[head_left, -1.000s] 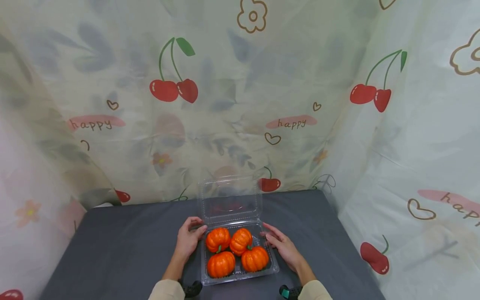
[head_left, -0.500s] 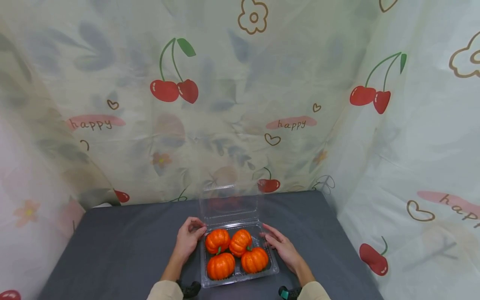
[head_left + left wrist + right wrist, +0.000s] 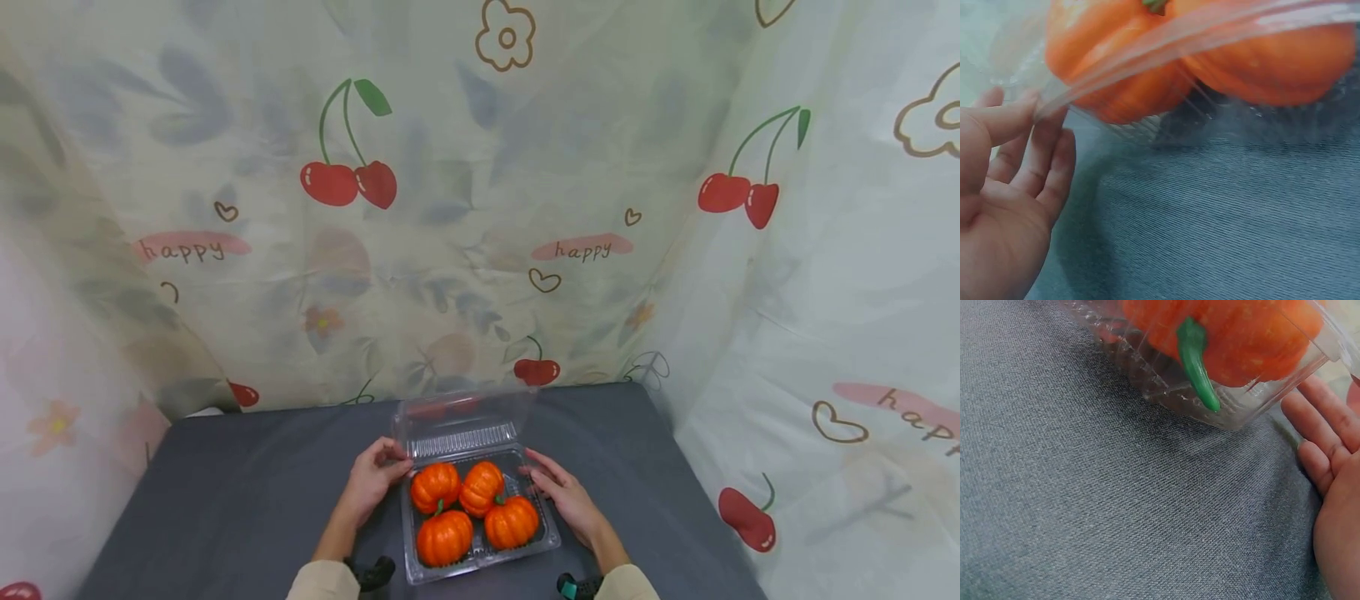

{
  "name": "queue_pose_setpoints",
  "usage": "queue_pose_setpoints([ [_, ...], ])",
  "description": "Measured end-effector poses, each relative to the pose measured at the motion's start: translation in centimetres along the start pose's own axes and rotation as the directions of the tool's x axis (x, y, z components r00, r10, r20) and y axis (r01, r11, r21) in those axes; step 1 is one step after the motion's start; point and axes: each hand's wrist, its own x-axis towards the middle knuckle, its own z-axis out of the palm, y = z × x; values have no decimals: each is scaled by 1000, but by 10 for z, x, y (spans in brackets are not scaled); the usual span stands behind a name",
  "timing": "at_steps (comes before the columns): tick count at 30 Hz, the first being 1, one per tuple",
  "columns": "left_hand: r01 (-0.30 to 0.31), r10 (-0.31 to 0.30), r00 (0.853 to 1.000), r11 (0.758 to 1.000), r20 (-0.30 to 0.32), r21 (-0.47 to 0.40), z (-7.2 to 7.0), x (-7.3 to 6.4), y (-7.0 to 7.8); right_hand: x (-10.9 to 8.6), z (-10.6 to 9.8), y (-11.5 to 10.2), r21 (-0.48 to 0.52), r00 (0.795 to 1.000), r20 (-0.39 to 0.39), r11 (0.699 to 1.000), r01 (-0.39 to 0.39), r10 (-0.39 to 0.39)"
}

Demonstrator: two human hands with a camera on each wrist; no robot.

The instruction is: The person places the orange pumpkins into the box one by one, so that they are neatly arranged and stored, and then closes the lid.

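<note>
A clear plastic clamshell box (image 3: 454, 573) sits on the dark cloth with its lid (image 3: 457, 417) raised at the back. Several small orange pumpkins (image 3: 444, 537) with green stems lie inside. At the box's left rear corner, my left hand (image 3: 373, 475) pinches the rim between thumb and fingers; the left wrist view shows the clear edge between the fingertips. My right hand (image 3: 566, 496) holds the right rim, thumb over it and fingers outside. In the right wrist view, those fingers (image 3: 1322, 419) lie against the outer wall beneath the rim, with the thumb mostly out of frame.
A dark grey cloth (image 3: 255, 492) covers the table around the box. Behind and beside it hang pale curtains (image 3: 450, 300) printed with cherries, hearts and flowers. A small white object (image 3: 204, 412) shows at the table's back left edge.
The lid has tilted, and its top edge sits lower in the head view. The box and pumpkins have shifted slightly towards me. Both hands have kept their places on the rim.
</note>
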Motion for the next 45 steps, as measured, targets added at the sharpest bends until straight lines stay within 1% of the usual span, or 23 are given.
queue_pose_setpoints([
  [2,5,-5,1000,1000,4,19,-1,0,1,-1,0,0,3,1000,9,1000,8,-8],
  [8,-10,13,1000,991,-22,132,-2,1,2,-4,-2,0,24,1000,24,1000,1,-2],
  [10,-10,13,1000,990,-20,140,-2,2,2,-5,-3,-1,29,999,34,1000,7,-8],
  [14,-35,40,999,982,-25,186,0,3,1,-4,-5,-1,17,998,56,1000,2,-3],
  [18,-81,92,995,961,-29,263,1,3,1,-1,-5,0,10,998,62,1000,-7,6],
  [20,-97,109,994,956,-26,276,1,2,1,-1,-6,0,28,998,58,1000,-13,11],
  [23,-119,128,992,957,-15,265,1,0,1,0,-7,0,66,998,50,997,-35,31],
  [26,-113,118,993,964,-6,241,1,-1,2,0,-6,1,90,999,29,995,-42,40],
  [28,-97,99,995,970,3,225,1,-1,2,0,-5,1,82,999,12,996,-37,36],
  [30,-66,65,998,981,10,183,0,-1,2,0,-4,1,71,1000,-6,997,-29,29],
  [35,-7,7,1000,995,-5,95,-4,-2,2,-1,0,-1,54,999,-44,998,-15,18],
  [40,8,-9,1000,997,1,75,-6,-3,4,-4,2,-4,67,994,-103,998,-17,23],
  [41,0,-1,1000,997,5,73,-6,-3,4,-4,3,-5,66,993,-118,998,-20,28],
  [45,-1,2,1000,999,-10,44,-8,-5,6,-3,4,-8,11,985,-166,999,-34,36],
])
